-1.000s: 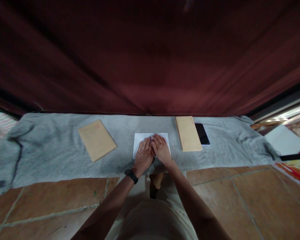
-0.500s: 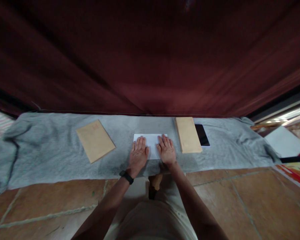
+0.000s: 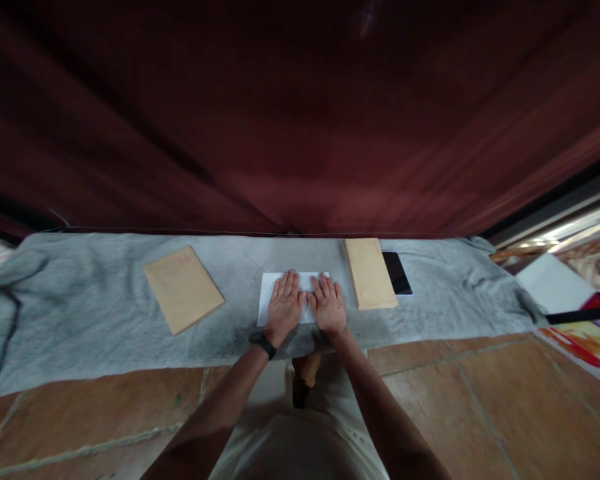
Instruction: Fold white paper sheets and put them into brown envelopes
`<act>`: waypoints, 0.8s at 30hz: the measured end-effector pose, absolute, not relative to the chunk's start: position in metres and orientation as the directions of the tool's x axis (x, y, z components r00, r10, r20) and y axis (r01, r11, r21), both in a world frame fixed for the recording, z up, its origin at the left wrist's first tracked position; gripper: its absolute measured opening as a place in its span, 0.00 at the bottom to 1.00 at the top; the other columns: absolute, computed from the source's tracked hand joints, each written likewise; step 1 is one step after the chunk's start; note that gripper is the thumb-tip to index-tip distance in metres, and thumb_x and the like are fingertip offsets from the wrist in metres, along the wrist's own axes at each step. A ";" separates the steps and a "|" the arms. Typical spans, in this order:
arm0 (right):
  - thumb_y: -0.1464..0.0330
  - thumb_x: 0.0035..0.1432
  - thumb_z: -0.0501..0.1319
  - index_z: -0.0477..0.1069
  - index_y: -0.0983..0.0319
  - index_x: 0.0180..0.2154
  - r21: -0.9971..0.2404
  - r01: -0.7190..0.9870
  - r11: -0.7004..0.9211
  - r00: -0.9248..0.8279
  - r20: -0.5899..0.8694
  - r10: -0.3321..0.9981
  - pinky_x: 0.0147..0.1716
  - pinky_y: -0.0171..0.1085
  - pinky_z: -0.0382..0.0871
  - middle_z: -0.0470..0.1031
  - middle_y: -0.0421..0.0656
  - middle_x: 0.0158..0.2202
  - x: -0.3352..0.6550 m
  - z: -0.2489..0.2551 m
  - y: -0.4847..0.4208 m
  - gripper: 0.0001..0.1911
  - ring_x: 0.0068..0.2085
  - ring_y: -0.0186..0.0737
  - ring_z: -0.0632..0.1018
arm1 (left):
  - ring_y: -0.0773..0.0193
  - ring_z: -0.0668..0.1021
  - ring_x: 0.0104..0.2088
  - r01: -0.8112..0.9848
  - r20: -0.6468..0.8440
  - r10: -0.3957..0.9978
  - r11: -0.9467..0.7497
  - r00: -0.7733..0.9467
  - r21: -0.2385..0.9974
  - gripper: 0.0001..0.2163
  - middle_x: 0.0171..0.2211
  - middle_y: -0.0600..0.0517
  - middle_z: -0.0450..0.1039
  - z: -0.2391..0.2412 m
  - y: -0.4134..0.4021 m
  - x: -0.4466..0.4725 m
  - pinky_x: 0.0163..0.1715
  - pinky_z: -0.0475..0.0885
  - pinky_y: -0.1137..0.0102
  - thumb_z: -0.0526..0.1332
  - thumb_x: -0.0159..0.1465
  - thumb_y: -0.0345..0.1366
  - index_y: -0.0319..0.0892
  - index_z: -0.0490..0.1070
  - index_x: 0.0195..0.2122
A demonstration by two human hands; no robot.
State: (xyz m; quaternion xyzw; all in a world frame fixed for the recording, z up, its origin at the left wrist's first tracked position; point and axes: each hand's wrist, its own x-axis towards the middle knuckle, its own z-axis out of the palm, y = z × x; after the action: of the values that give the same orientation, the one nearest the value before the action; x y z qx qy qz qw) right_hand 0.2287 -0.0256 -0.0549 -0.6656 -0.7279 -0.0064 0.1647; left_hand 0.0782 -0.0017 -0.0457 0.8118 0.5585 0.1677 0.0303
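A white sheet of paper [image 3: 267,293] lies on the grey cloth in front of me, partly covered by both hands. My left hand [image 3: 284,305] rests flat on its middle, fingers stretched forward, with a dark band on the wrist. Flat on the paper's right side is my right hand [image 3: 327,306], its fingers a little spread. The two thumbs almost meet. Right of the hands sits a stack of brown envelopes [image 3: 371,275]. Further left, a brown envelope [image 3: 184,289] lies at a slant.
The grey cloth [image 3: 105,320] covers a long narrow surface backed by a dark red curtain [image 3: 290,147]. A dark-screened phone or tablet [image 3: 398,273] lies partly beside the envelope stack. At far right are a white sheet [image 3: 555,283] and a colourful printed item [image 3: 587,347]. Tiled floor [image 3: 430,413] shows below.
My left hand has slid right across the paper, nearer to my right hand, uncovering the paper's left end. The whole view has shifted slightly.
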 end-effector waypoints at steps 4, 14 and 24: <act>0.60 0.73 0.51 0.58 0.59 0.70 -0.205 0.972 0.113 -0.054 0.272 0.961 0.68 0.55 0.51 0.56 0.54 0.72 0.228 -0.056 -0.027 0.27 0.71 0.52 0.60 | 0.51 0.58 0.72 0.917 0.255 0.930 -0.324 0.264 0.232 0.28 0.70 0.37 0.56 -0.048 -0.007 0.053 0.70 0.55 0.52 0.46 0.73 0.42 0.30 0.56 0.70; 0.61 0.73 0.51 0.60 0.64 0.69 -0.198 0.979 0.039 0.027 0.319 0.947 0.67 0.60 0.52 0.57 0.58 0.71 0.219 -0.053 -0.028 0.28 0.70 0.57 0.61 | 0.48 0.59 0.71 0.946 0.251 0.949 -0.247 0.191 0.212 0.30 0.70 0.35 0.55 -0.042 -0.035 0.027 0.70 0.55 0.52 0.46 0.73 0.44 0.28 0.57 0.69; 0.61 0.73 0.51 0.58 0.60 0.69 -0.229 0.963 0.141 -0.077 0.266 0.961 0.68 0.57 0.51 0.56 0.53 0.72 0.187 -0.054 -0.037 0.27 0.71 0.53 0.59 | 0.48 0.58 0.72 0.947 0.247 0.949 -0.249 0.196 0.203 0.30 0.71 0.35 0.54 -0.046 -0.035 0.025 0.69 0.55 0.51 0.47 0.73 0.44 0.29 0.56 0.70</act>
State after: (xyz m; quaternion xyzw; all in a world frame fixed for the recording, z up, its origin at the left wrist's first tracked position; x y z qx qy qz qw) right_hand 0.1871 -0.0373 -0.0541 -0.6554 -0.7338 -0.0034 0.1785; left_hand 0.0247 -0.0345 -0.0457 0.7734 0.6129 0.1617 0.0029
